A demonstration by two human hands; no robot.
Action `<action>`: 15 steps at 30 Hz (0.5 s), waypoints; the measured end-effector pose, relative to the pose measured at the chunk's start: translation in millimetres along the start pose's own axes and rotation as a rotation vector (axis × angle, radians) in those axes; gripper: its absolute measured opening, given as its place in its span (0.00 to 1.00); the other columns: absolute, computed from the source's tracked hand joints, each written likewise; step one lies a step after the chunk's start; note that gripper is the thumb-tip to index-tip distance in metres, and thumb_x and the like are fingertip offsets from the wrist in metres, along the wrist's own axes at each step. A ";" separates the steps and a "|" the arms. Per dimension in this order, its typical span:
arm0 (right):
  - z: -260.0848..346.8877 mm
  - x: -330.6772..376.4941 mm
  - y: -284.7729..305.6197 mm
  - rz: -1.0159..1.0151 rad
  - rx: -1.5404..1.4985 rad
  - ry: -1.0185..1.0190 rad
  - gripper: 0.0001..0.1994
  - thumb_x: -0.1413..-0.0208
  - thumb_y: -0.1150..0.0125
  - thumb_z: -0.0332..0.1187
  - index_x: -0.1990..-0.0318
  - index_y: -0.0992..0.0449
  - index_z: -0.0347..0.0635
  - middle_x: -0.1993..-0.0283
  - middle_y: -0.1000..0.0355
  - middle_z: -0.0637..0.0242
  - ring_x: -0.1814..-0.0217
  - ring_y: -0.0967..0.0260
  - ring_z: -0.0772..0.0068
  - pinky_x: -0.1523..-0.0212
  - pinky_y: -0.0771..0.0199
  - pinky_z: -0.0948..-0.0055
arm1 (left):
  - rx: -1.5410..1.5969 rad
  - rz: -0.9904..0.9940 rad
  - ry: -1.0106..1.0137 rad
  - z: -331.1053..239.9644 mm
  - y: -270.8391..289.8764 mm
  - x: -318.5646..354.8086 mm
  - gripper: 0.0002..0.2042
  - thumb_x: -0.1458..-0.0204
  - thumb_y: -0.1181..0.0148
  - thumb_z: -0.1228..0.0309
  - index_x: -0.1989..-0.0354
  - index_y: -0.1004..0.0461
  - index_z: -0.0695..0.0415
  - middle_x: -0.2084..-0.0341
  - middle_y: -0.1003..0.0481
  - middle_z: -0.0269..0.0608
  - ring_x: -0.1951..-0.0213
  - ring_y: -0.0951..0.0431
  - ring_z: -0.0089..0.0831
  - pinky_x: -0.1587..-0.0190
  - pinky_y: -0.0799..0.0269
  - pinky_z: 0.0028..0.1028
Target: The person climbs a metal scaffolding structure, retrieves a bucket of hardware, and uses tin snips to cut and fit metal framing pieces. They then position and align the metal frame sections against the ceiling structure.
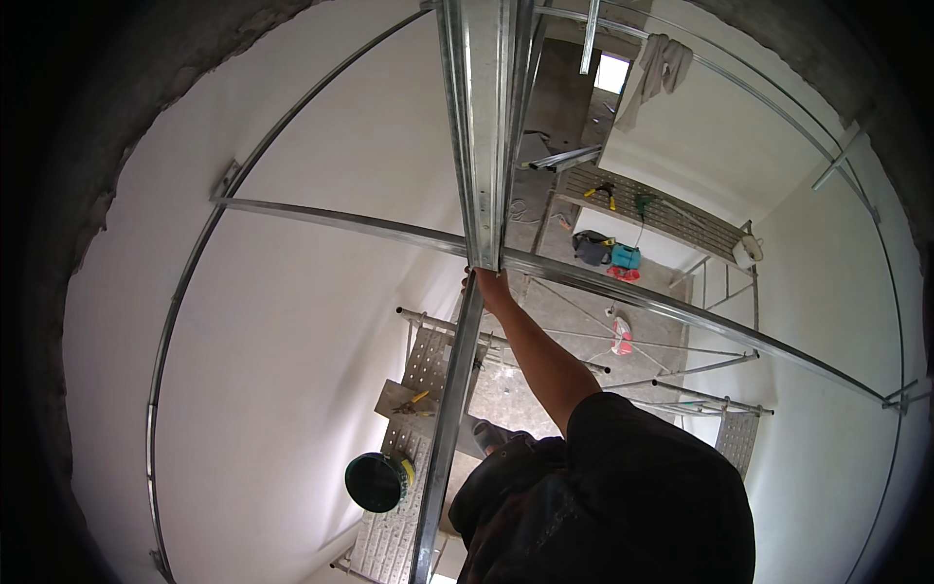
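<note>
One hand (484, 280), side unclear, is reaching up at the metal channel (479, 136) crossing, twelve o'clock from the scaffold platform (418, 370); its grip cannot be told.

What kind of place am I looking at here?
Probably a room under renovation, with a suspended ceiling going in. A bare metal ceiling frame spans the white walls, a perforated scaffold platform stands below, and tools lie on a second scaffold platform. One hand reaches the frame.
</note>
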State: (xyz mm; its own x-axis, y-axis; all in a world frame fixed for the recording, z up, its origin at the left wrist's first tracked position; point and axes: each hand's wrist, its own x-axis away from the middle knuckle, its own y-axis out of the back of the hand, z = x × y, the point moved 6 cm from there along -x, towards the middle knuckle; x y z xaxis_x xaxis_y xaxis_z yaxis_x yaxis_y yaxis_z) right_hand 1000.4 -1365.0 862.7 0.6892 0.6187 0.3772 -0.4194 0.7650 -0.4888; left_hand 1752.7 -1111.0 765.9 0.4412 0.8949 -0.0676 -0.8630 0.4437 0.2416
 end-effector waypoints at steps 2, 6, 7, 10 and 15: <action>-4.5 -10.4 1.8 0.012 0.005 0.047 0.10 0.39 0.42 0.40 0.58 0.32 0.47 0.69 0.29 0.64 0.74 0.28 0.66 0.76 0.23 0.60 | -0.004 -0.003 0.000 -0.2 -0.5 -0.7 0.12 0.42 0.45 0.65 0.58 0.25 0.62 0.68 0.24 0.46 0.66 0.24 0.41 0.60 0.28 0.43; -30.0 -59.4 14.1 0.043 -0.011 0.126 0.10 0.38 0.44 0.41 0.59 0.32 0.45 0.69 0.29 0.63 0.73 0.28 0.64 0.74 0.22 0.58 | -0.012 -0.004 0.002 0.2 -1.8 -1.3 0.12 0.42 0.44 0.64 0.59 0.24 0.61 0.68 0.24 0.46 0.66 0.23 0.40 0.61 0.28 0.42; -34.8 -75.5 15.1 0.088 0.027 0.179 0.10 0.37 0.44 0.41 0.59 0.32 0.45 0.69 0.29 0.62 0.73 0.28 0.63 0.73 0.22 0.57 | -0.014 -0.004 0.003 0.4 -2.1 -1.3 0.12 0.42 0.44 0.64 0.59 0.24 0.61 0.68 0.24 0.46 0.66 0.23 0.40 0.62 0.28 0.41; -51.4 -114.6 20.6 0.203 -0.018 0.175 0.11 0.37 0.47 0.43 0.58 0.31 0.46 0.68 0.29 0.62 0.70 0.27 0.61 0.73 0.23 0.53 | -0.020 -0.005 -0.001 1.5 -2.9 -0.6 0.12 0.42 0.44 0.64 0.59 0.24 0.61 0.68 0.23 0.45 0.67 0.23 0.39 0.62 0.27 0.41; -66.8 -127.1 31.1 0.169 -0.146 0.014 0.12 0.38 0.48 0.44 0.58 0.31 0.47 0.68 0.29 0.62 0.70 0.27 0.61 0.73 0.23 0.53 | -0.040 -0.005 -0.011 7.4 -3.4 4.8 0.12 0.41 0.44 0.63 0.59 0.24 0.60 0.68 0.23 0.45 0.67 0.22 0.39 0.63 0.26 0.40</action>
State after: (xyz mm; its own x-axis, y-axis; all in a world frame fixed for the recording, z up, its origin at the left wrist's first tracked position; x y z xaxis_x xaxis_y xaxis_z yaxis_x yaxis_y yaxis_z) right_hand 939.2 -1431.8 747.0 0.6247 0.7328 0.2697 -0.4405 0.6159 -0.6532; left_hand 1759.6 -1108.6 772.0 0.4478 0.8922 -0.0582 -0.8699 0.4498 0.2023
